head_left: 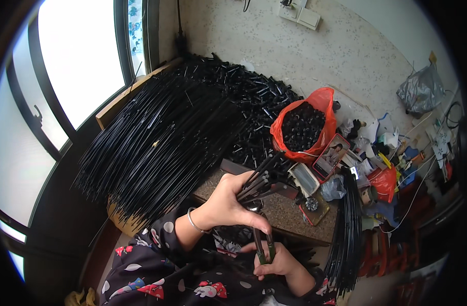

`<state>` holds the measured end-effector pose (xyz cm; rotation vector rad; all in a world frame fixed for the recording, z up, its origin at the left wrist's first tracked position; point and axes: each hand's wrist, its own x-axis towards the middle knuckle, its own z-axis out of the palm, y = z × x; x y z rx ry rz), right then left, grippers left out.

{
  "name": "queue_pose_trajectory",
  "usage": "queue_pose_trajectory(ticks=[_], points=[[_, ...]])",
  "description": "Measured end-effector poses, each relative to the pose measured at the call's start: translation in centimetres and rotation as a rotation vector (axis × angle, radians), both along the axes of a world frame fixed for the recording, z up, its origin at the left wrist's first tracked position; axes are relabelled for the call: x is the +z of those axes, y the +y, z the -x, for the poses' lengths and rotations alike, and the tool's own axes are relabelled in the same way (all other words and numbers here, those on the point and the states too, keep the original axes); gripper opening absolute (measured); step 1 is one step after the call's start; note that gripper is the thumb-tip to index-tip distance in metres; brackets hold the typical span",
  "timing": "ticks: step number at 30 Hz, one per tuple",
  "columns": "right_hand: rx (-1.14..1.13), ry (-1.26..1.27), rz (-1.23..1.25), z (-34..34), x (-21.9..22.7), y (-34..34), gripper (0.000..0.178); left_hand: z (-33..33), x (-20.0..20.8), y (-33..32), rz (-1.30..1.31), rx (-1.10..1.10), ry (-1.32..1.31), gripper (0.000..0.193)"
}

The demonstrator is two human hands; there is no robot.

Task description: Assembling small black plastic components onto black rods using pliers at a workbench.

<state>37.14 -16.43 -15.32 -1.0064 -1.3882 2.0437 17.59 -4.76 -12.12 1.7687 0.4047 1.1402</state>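
Observation:
My left hand (226, 199), a silver bangle on its wrist, is closed round a bunch of short black rods or tubes (263, 179) whose ends fan out to the right. Just below it, my right hand (282, 262) grips pliers (270, 250) with dark green handles. The tool's metal head points up toward my left thumb and the bunch. Whether the jaws touch a rod cannot be made out. Both hands are over the near edge of a speckled brown tabletop (295, 217), in front of my patterned dark clothing.
Long thin black rods (146, 132) lie piled at left, beside a window. Short black tubes (259, 97) are heaped at the wall. A red plastic bag (328, 109) holds small black parts. Right of it are a red-edged phone (331, 157), clutter and another rod bundle (346, 229) over the edge.

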Motion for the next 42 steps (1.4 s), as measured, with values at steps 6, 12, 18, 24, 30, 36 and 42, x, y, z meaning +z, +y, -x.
queue_pose_trajectory(ticks=[6,12,18,24,30,36,42], points=[[-0.663,-0.982,-1.448,-0.9,0.8,0.6,0.042,1.0,0.6,-0.4,0.069,-0.048,-0.144,0.066],[-0.190,-0.105,-0.224,0.3,-1.3,-1.2,0.038,-0.5,0.9,-0.4,0.065,0.030,-0.201,0.058],[-0.112,0.055,-0.035,-0.7,-0.4,-0.8,0.047,0.2,1.8,-0.7,-0.019,0.038,-0.089,0.037],[-0.296,0.097,-0.033,2.5,-2.5,-1.9,0.015,-0.7,0.8,-1.8,0.223,0.065,-0.096,0.031],[-0.612,-0.474,-0.785,2.4,-2.5,-0.8,0.013,-1.2,0.6,-2.0,0.221,0.124,-0.222,0.035],[-0.589,-0.438,-0.654,3.6,-2.0,-2.6,0.014,-2.1,-1.0,-2.7,0.163,0.280,-0.221,0.040],[-0.467,-0.483,-0.671,-0.1,-0.5,-1.0,0.033,-1.4,-1.1,-1.2,0.190,0.111,-0.298,0.042]])
